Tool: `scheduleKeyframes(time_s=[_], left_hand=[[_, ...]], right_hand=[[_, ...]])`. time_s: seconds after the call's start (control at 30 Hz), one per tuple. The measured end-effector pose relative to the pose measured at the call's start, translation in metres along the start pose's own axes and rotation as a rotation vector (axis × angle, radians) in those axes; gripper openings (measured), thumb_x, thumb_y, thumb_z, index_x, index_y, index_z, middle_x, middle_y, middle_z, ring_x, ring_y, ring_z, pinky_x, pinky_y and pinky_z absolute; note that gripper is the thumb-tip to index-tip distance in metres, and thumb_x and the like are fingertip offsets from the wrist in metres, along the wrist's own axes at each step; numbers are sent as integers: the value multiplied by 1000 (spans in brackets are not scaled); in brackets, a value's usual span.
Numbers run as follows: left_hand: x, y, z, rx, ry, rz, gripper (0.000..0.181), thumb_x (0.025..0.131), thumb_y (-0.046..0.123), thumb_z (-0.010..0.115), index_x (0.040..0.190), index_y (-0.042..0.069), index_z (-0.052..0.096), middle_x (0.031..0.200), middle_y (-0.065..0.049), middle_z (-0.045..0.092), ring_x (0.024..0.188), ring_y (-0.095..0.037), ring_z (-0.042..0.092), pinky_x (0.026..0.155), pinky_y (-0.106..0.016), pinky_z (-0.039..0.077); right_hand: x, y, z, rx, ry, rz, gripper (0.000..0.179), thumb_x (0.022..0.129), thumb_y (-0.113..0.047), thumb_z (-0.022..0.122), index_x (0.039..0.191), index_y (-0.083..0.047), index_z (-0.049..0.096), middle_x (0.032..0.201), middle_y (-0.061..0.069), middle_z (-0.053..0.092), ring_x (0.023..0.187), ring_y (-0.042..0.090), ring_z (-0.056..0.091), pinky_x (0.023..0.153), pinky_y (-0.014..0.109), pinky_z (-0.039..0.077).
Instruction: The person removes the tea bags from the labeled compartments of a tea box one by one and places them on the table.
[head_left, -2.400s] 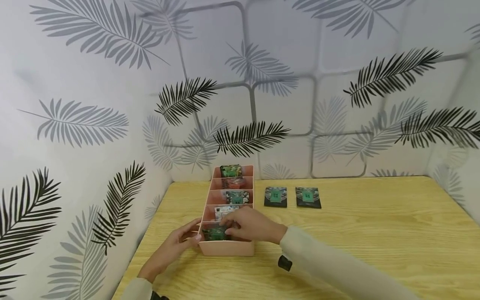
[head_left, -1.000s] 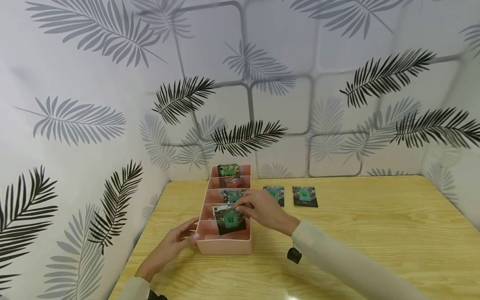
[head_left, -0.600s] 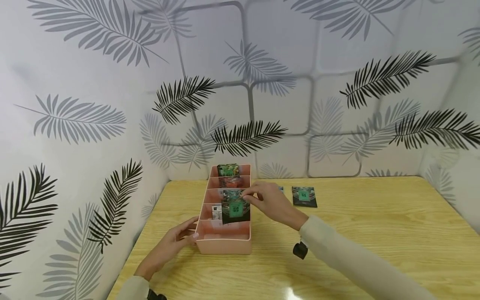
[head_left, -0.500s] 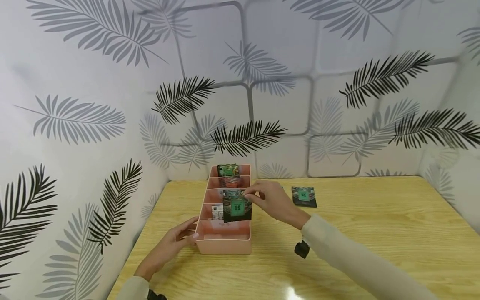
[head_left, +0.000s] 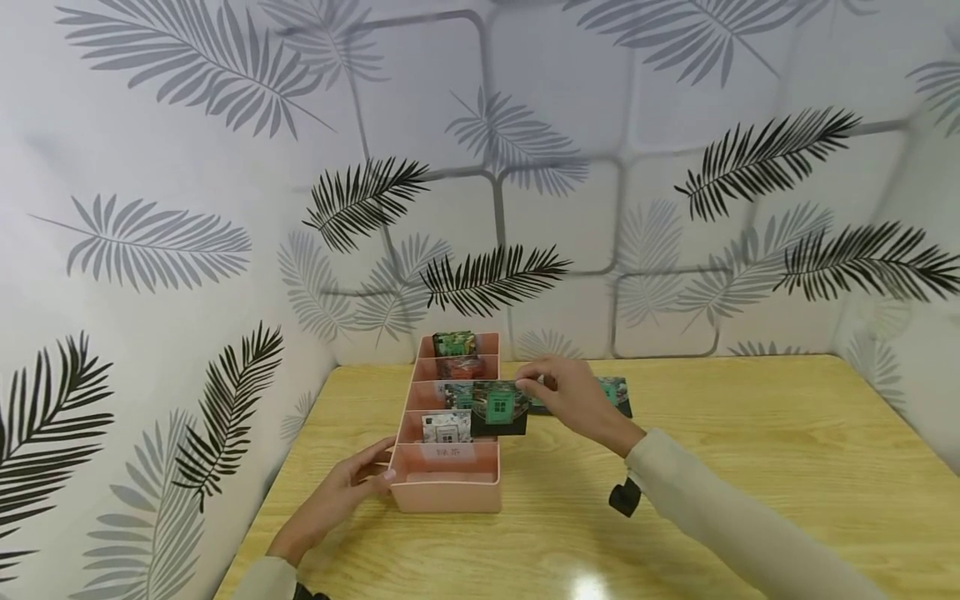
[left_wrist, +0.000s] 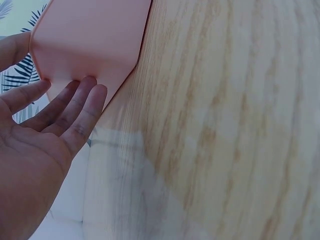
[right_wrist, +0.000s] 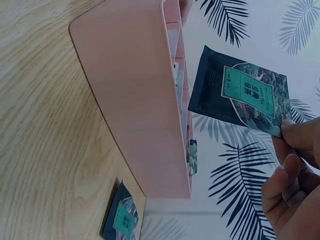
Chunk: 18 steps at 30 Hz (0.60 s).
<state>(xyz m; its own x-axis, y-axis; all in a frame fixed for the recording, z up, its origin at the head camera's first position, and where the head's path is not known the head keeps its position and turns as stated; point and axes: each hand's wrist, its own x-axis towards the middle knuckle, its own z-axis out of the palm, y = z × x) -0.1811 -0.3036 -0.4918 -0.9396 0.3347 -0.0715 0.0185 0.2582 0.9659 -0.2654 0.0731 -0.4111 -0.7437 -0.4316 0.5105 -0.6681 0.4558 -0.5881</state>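
My right hand [head_left: 577, 398] pinches a dark green tea sachet [head_left: 499, 408] by its upper corner, thumb against fingers. The sachet hangs above the right side of a pink divided box [head_left: 446, 498]; in the right wrist view its green label reads "green tea". My left hand [head_left: 341, 504] rests at the box's front left corner, its extended fingers touching the wall, also seen in the left wrist view. The front compartment shows no sachet. Behind it sit a white sachet [head_left: 442, 428], a dark green one [head_left: 456, 396], a red one [head_left: 459, 367] and a green-yellow one [head_left: 454, 342].
On the wooden table [head_left: 712, 483], right of the box, lie two dark green tea sachets; one [head_left: 619, 395] is partly covered by my right hand, the other [head_left: 537, 407] mostly hidden. A leaf-patterned wall [head_left: 555, 217] stands behind and to the left.
My right hand reached into the front compartment, lifted out the dark green tea sachet and carried it back and right, over the box's right edge. The left hand has stayed on the corner.
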Motion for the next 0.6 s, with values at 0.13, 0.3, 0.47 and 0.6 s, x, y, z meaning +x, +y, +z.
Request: scheduleKeyframes(time_s=[0.13, 0.3, 0.47, 0.6], left_hand=[[0, 1, 1, 3, 0, -6, 56, 98, 28, 56, 149, 22, 34, 139, -14, 45, 122, -34, 48, 92, -42, 49], [0, 3, 1, 1, -8, -1, 56, 98, 27, 56, 149, 20, 33, 139, -15, 45, 122, -34, 47, 93, -43, 48], [-1, 3, 1, 2, -2, -3, 55, 98, 27, 55, 149, 21, 34, 139, -14, 45, 122, -33, 47, 94, -45, 48], [-1, 3, 2, 3, -4, -10, 55, 99, 28, 54, 149, 22, 33, 140, -15, 45, 122, -34, 47, 94, -45, 48]], right_hand=[[-4, 7, -5, -10, -1, 8, 13, 92, -27, 65, 101, -25, 73, 93, -15, 65, 48, 9, 38, 50, 27, 38], [-9, 16, -13, -11, -21, 33, 18, 92, -28, 64, 105, -19, 74, 80, -7, 65, 45, 10, 37, 49, 27, 38], [-14, 25, -20, -48, -4, 42, 17, 92, -28, 64, 103, -21, 74, 72, -6, 62, 45, 10, 35, 49, 27, 35], [-19, 33, -26, -47, -10, 69, 15, 92, -28, 64, 103, -23, 73, 64, -5, 56, 43, 10, 39, 50, 27, 39]])
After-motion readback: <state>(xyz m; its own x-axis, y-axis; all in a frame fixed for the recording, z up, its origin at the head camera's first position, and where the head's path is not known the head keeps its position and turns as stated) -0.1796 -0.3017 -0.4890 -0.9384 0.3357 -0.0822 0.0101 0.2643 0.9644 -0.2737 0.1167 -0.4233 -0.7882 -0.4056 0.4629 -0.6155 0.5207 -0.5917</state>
